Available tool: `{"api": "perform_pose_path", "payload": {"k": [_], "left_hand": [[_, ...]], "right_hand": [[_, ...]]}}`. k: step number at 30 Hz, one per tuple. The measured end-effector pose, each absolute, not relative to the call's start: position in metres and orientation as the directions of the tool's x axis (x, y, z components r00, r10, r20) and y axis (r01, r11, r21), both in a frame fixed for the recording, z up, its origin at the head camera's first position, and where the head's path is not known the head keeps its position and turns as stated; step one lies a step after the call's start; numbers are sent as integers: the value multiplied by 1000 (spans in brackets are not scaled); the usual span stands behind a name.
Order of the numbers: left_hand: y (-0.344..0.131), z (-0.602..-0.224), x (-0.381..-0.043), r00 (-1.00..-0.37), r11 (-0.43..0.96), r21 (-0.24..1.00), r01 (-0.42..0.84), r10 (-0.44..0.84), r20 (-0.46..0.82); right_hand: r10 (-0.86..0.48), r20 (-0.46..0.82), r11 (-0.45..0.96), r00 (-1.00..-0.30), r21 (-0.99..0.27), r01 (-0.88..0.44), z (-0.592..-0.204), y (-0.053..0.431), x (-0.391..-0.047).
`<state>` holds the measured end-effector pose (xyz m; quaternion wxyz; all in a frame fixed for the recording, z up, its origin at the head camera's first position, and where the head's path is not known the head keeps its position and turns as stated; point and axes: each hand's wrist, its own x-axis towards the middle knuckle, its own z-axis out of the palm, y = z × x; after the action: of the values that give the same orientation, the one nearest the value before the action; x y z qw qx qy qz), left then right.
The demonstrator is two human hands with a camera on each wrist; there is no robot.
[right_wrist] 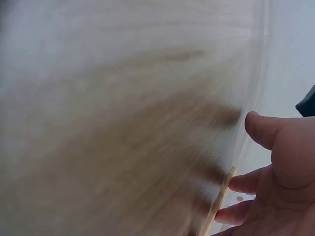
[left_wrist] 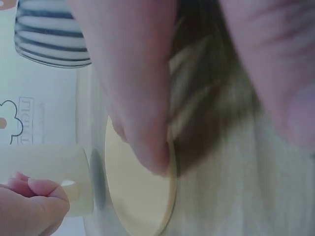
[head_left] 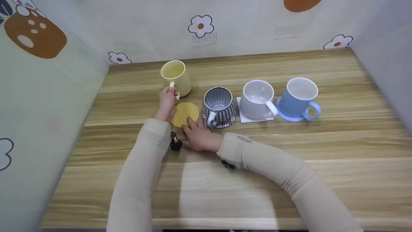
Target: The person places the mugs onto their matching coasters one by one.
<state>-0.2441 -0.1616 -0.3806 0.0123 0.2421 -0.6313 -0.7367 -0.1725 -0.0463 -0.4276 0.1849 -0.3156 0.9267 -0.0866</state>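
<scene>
The left hand (head_left: 168,100) pinches the handle of a pale yellow mug (head_left: 182,82), which stands upright behind a round yellow coaster (head_left: 186,111). In the left wrist view, the left hand (left_wrist: 29,206) has its fingers curled on the handle, and the mug's base (left_wrist: 74,160) is right by the tabletop. With fingers spread, the right hand (head_left: 201,137) touches the coaster's near edge. The right wrist view shows fingertips at the coaster's thin edge (right_wrist: 219,196). Right-hand fingers cover part of the coaster (left_wrist: 138,191) in the left wrist view.
Right of the coaster stand a grey striped mug (head_left: 226,112) on a checked round coaster (head_left: 230,123), a white mug (head_left: 252,108) on a white square coaster (head_left: 248,120), and a blue mug (head_left: 293,104) on a blue coaster (head_left: 289,118). Walls border the wooden table (head_left: 354,129).
</scene>
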Motion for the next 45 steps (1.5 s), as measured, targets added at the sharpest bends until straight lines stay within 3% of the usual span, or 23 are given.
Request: {"api": "perform_pose_path", "payload": {"k": [12,45], "left_hand": [[-173,-394,-230,-921,-145,966,-216,-299,-251],[-188,-394,-180,-952,-46,976,-215,-215,-219]], "right_hand": [[-603,-332,797,-725,-285,-532,-424,-45,-172],[-578,-295,814,-761,-272,-513,-422,-42,-165]]}}
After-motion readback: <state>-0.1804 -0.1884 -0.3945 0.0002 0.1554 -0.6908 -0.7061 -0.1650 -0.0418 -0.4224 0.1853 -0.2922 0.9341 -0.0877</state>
